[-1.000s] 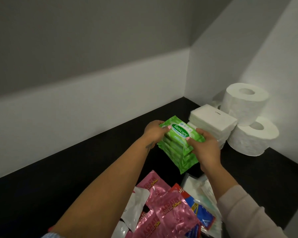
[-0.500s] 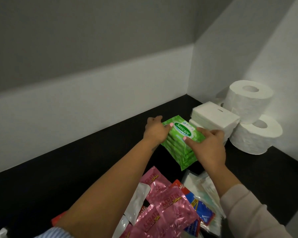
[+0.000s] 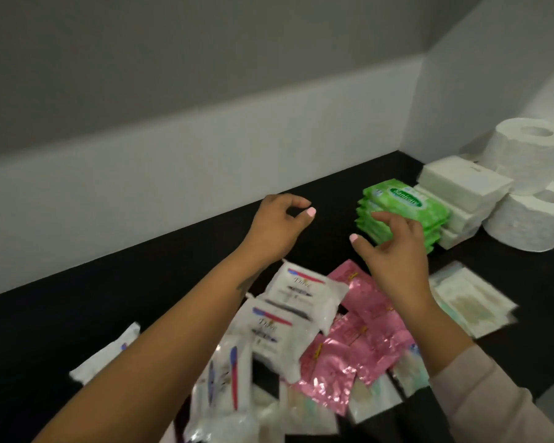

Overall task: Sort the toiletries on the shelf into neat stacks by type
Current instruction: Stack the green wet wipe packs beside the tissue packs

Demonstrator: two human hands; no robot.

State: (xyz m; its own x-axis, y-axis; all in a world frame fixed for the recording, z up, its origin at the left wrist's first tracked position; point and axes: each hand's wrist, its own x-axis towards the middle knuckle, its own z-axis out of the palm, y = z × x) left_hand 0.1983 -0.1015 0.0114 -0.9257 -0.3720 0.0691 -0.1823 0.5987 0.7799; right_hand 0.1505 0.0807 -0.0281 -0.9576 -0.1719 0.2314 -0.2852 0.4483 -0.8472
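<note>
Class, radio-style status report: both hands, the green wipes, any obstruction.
Left hand and right hand empty, open. Green wipes stack on shelf beside white tissue packs. Nothing obstructing.

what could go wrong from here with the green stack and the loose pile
1. The green wipe packs sit slightly staggered against the white tissue packs; a bump from the right hand might slide them.
2. The white and pink sachets overlap, so lifting one could drag others.

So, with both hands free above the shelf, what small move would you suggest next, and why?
Probably lower the left hand onto the nearest white Dove pack. Both hands are empty, the green wipes sit stacked, and the Dove packs lie loose among pink sachets.
</note>
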